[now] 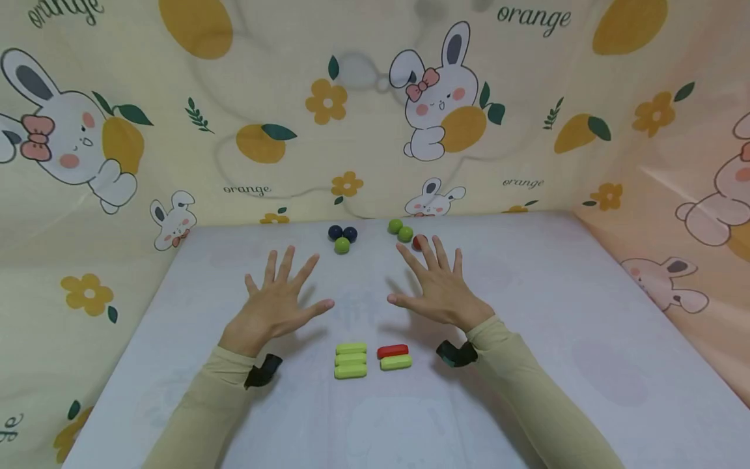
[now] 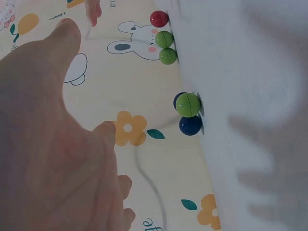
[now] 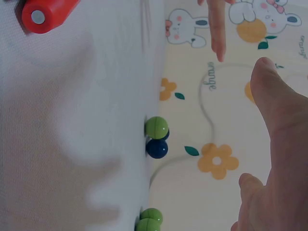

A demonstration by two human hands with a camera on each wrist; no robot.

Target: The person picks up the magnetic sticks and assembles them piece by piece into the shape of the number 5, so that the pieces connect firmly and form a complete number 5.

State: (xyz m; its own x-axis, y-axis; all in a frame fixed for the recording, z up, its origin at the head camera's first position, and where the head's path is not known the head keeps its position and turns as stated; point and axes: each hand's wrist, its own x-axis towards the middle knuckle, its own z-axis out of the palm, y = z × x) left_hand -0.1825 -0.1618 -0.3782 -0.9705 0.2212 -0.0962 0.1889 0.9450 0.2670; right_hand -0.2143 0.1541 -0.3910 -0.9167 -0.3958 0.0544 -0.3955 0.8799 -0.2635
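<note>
My left hand (image 1: 272,306) hovers over the white table with its fingers spread, holding nothing. My right hand (image 1: 442,290) is spread the same way, and one fingertip overlaps a red ball (image 1: 418,243) in the head view. Between the wrists lie three lime-green bars (image 1: 351,359) in a neat row. Beside them are a red bar (image 1: 392,352) and another lime-green bar (image 1: 396,363). In the right wrist view the red bar (image 3: 50,13) shows a round grey disc on its end.
At the table's back edge, two dark blue balls (image 1: 335,232) sit with a green ball (image 1: 342,245). Two more green balls (image 1: 405,234) are grouped with the red one. A printed rabbit-and-orange cloth (image 1: 363,143) rises behind and along both sides of the table (image 1: 527,273).
</note>
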